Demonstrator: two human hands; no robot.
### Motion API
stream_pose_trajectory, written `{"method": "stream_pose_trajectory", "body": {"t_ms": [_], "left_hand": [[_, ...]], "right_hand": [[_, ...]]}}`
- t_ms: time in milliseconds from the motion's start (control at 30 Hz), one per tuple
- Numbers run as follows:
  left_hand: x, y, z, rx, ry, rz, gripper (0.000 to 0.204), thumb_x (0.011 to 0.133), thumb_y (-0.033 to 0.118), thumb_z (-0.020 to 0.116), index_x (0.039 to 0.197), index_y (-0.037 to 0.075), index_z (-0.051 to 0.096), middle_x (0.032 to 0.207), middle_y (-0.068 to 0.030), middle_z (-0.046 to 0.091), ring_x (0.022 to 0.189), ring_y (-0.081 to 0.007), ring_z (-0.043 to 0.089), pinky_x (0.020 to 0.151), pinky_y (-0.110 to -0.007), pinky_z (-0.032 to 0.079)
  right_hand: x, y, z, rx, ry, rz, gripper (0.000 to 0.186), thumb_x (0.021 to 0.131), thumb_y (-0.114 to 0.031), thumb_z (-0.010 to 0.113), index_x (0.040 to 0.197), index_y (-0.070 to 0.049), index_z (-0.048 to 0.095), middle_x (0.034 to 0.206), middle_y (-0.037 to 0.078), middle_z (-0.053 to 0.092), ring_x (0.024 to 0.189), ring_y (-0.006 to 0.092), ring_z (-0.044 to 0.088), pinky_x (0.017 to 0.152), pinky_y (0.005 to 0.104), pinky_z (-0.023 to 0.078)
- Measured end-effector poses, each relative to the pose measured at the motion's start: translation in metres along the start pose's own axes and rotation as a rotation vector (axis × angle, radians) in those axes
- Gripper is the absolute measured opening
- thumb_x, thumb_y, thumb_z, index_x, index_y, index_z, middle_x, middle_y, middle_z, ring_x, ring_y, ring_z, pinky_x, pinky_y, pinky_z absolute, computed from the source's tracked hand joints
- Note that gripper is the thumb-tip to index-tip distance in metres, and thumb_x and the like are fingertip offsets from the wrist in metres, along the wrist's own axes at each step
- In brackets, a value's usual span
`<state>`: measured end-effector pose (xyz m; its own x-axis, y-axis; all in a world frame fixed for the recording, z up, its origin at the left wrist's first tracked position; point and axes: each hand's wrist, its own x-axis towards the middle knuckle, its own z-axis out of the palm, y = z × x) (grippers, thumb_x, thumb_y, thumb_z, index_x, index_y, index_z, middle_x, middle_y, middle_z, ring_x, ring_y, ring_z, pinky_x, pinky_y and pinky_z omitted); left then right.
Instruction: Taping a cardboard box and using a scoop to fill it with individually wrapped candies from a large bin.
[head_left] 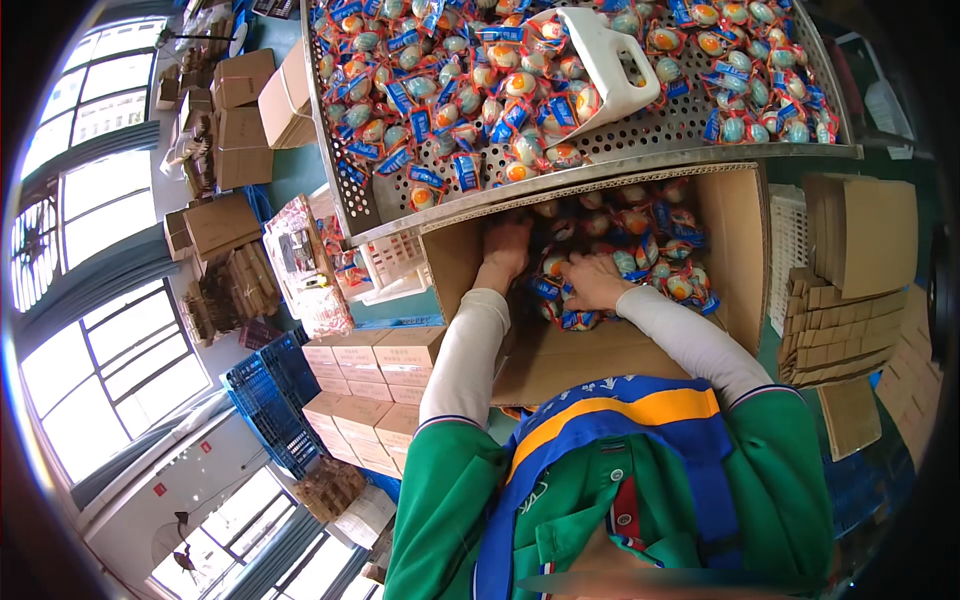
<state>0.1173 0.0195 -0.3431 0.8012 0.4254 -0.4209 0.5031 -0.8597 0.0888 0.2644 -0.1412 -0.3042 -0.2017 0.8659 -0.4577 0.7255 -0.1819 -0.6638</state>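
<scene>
Both my hands reach down into an open cardboard box [735, 230] partly filled with wrapped eggs [640, 262] in clear, blue and red packets. My right hand [597, 281] lies on top of these packets, fingers apart and touching them, with some fingertips hidden among the packets. At the box's left inner wall is my left hand [507, 245]; its fingers are in shadow and hard to make out. Beyond the box's far edge, a perforated metal tray [400, 195] carries many more wrapped eggs [520, 85], and a white plastic scoop [615, 70] with a handle rests among them.
Stacked sealed cartons [365, 385] stand left of me, beside blue plastic crates [270, 390]. A white basket [395, 262] sits under the tray's left corner. On the right are flattened cardboard bundles [840, 330] and a white crate [787, 255]. Windows [105, 370] line the left wall.
</scene>
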Motion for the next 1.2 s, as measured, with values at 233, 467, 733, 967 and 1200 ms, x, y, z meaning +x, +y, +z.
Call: {"method": "stream_pose_trajectory", "body": {"t_ms": [233, 467, 733, 967, 1200], "left_hand": [[-0.026, 0.067, -0.036, -0.161, -0.409, -0.260, 0.046, 0.074, 0.026, 0.071, 0.115, 0.009, 0.058, 0.121, -0.0217, 0.059, 0.112, -0.0366, 0.059, 0.089, -0.047, 0.050], [-0.043, 0.056, 0.007, -0.376, -0.006, -0.303, 0.041, 0.069, 0.023, 0.078, 0.104, 0.007, 0.063, 0.086, -0.0181, 0.069, 0.082, -0.0384, 0.069, 0.071, -0.047, 0.056], [-0.054, 0.056, -0.018, -0.851, -0.035, -0.824, 0.017, 0.077, 0.013, 0.067, 0.088, 0.000, 0.068, 0.088, -0.0223, 0.069, 0.089, -0.0402, 0.067, 0.082, -0.047, 0.054], [-0.064, 0.066, -0.001, -0.338, 0.135, -0.440, 0.017, 0.083, 0.018, 0.063, 0.092, 0.003, 0.067, 0.096, -0.0237, 0.066, 0.094, -0.0404, 0.064, 0.082, -0.051, 0.051], [-0.054, 0.046, 0.003, -0.474, -0.152, -0.383, 0.034, 0.080, 0.029, 0.068, 0.105, 0.006, 0.064, 0.118, -0.0209, 0.061, 0.099, -0.0403, 0.063, 0.080, -0.052, 0.051]], "right_hand": [[-0.004, 0.008, -0.007, 0.163, -0.004, 0.133, 0.048, 0.066, -0.025, 0.077, 0.105, -0.003, 0.059, 0.103, 0.024, 0.066, 0.099, 0.0408, 0.062, 0.084, 0.0475, 0.049], [-0.003, 0.010, -0.028, 0.205, 0.263, 0.069, 0.057, 0.063, -0.013, 0.073, 0.118, -0.008, 0.061, 0.115, 0.023, 0.060, 0.101, 0.0397, 0.061, 0.087, 0.0455, 0.050], [0.021, 0.019, 0.031, -0.105, 0.385, -0.115, 0.045, 0.068, -0.001, 0.067, 0.111, -0.006, 0.060, 0.122, 0.023, 0.053, 0.108, 0.0421, 0.057, 0.083, 0.0455, 0.052], [0.007, 0.038, 0.009, 0.121, 0.384, -0.042, 0.039, 0.072, -0.008, 0.071, 0.110, -0.005, 0.063, 0.119, 0.017, 0.058, 0.097, 0.0384, 0.062, 0.081, 0.0465, 0.051], [-0.026, 0.012, -0.012, -0.183, -0.021, -0.211, 0.041, 0.066, -0.035, 0.078, 0.100, -0.014, 0.071, 0.094, 0.010, 0.066, 0.098, 0.0304, 0.060, 0.086, 0.0430, 0.048]]}}
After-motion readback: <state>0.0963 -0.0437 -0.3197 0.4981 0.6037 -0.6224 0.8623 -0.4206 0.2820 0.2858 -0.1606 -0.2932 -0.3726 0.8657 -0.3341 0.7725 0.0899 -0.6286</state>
